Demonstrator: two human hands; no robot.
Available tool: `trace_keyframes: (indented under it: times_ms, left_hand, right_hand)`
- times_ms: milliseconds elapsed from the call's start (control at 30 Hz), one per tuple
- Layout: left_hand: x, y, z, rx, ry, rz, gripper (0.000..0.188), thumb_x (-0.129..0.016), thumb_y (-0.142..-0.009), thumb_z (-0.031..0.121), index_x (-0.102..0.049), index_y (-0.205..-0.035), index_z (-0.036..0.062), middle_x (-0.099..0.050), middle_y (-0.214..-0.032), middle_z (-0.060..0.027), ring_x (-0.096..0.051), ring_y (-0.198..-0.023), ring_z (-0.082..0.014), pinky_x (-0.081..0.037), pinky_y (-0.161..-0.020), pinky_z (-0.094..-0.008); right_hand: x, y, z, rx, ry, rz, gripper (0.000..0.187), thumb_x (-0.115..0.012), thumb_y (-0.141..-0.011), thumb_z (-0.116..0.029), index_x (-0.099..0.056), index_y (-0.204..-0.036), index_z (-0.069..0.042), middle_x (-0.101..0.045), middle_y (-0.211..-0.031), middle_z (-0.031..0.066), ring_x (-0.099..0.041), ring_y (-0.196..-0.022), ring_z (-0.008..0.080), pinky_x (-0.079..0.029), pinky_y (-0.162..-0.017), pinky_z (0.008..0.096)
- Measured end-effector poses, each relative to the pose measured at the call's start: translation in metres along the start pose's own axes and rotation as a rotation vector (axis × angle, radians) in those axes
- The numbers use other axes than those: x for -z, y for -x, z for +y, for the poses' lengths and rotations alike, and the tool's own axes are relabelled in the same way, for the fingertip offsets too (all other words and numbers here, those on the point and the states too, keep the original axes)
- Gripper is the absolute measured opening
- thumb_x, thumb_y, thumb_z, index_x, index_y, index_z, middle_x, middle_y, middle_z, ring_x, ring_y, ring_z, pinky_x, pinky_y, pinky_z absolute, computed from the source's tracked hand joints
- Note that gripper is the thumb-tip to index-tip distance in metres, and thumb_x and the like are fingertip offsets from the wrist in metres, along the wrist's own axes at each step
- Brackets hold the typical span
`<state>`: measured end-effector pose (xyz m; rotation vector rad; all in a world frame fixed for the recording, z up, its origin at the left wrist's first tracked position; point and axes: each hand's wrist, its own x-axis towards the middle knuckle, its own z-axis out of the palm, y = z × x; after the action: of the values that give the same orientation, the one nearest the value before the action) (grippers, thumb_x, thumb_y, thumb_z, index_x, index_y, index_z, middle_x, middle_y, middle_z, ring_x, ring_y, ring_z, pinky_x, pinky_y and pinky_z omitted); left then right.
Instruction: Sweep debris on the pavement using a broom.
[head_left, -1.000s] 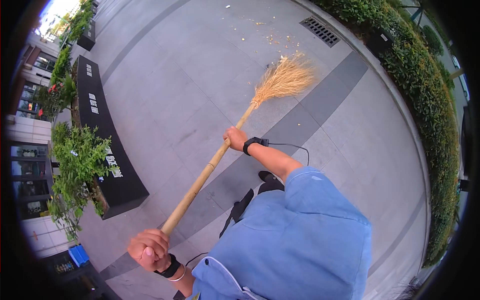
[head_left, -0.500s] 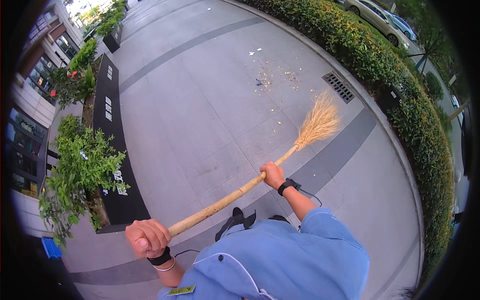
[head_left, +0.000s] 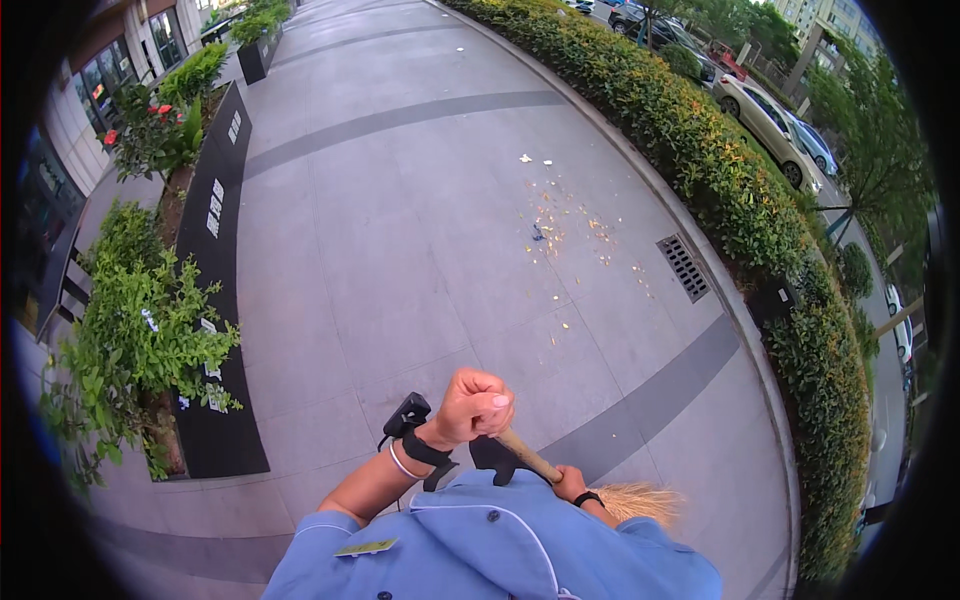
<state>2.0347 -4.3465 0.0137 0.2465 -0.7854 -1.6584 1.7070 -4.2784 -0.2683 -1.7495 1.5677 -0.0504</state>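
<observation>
My left hand [head_left: 476, 404] is closed in a fist round the upper end of a broom's wooden handle [head_left: 530, 456], held in front of my chest. Lower on the same handle, my right hand [head_left: 571, 484] grips it near my right hip. The straw bristles [head_left: 642, 503] show past my right forearm, partly hidden by my arm and blue shirt [head_left: 590, 540]. Ahead on the paving lie scattered yellowish scraps [head_left: 598, 229] with a small dark blue bit [head_left: 538, 233] and white pieces [head_left: 526, 158]. The broom is apart from this litter.
Grey paving [head_left: 400, 230] runs forward. Along its right edge stand a kerb and hedge [head_left: 690, 150], with a drain grate [head_left: 683, 268] beside them. Black planters [head_left: 225, 300] with leafy shrubs [head_left: 150, 310] line the left. Parked cars [head_left: 765, 125] stand beyond the hedge.
The broom has swung back from ahead of me to my right side. My left hand has moved right and up across my front; my right hand has drawn back toward my hip.
</observation>
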Motion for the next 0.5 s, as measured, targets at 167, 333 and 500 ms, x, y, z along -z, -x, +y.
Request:
trace_keyframes:
  times_ms: [167,333,500]
  left_hand:
    - [0.083,-0.061,0.076,-0.184,-0.181,0.094,0.036,-0.049,-0.084,0.009,-0.034,-0.052,0.0065,-0.037,-0.043,-0.0031,-0.030,-0.034,-0.0110,-0.028,-0.036,-0.0274]
    - [0.122,-0.094,0.228,-0.439,-0.475,0.103,0.034,-0.045,-0.087,0.012,-0.034,-0.055,0.0109,-0.037,-0.039,0.0009,-0.032,-0.027,-0.0070,-0.036,-0.027,-0.0221]
    - [0.109,-0.082,0.339,-0.606,-0.695,0.177,0.034,-0.053,-0.083,0.014,-0.038,-0.052,0.0128,-0.046,-0.040,0.0004,-0.043,-0.029,-0.0052,-0.042,-0.030,-0.0183]
  right_hand:
    - [0.010,-0.128,-0.078,0.042,-0.038,0.095,0.009,-0.059,-0.066,-0.006,-0.063,-0.073,-0.008,-0.063,-0.074,0.0173,-0.060,-0.075,0.0384,-0.047,-0.064,0.0452]
    - [0.012,-0.262,-0.238,0.365,-0.119,-0.006,0.013,-0.058,-0.062,-0.002,-0.058,-0.074,-0.008,-0.060,-0.076,0.0166,-0.057,-0.078,0.0379,-0.044,-0.065,0.0470]
    - [0.016,-0.364,-0.401,0.641,-0.130,-0.084,0.011,-0.057,-0.067,-0.003,-0.059,-0.076,-0.008,-0.060,-0.076,0.0151,-0.059,-0.076,0.0367,-0.045,-0.062,0.0478]
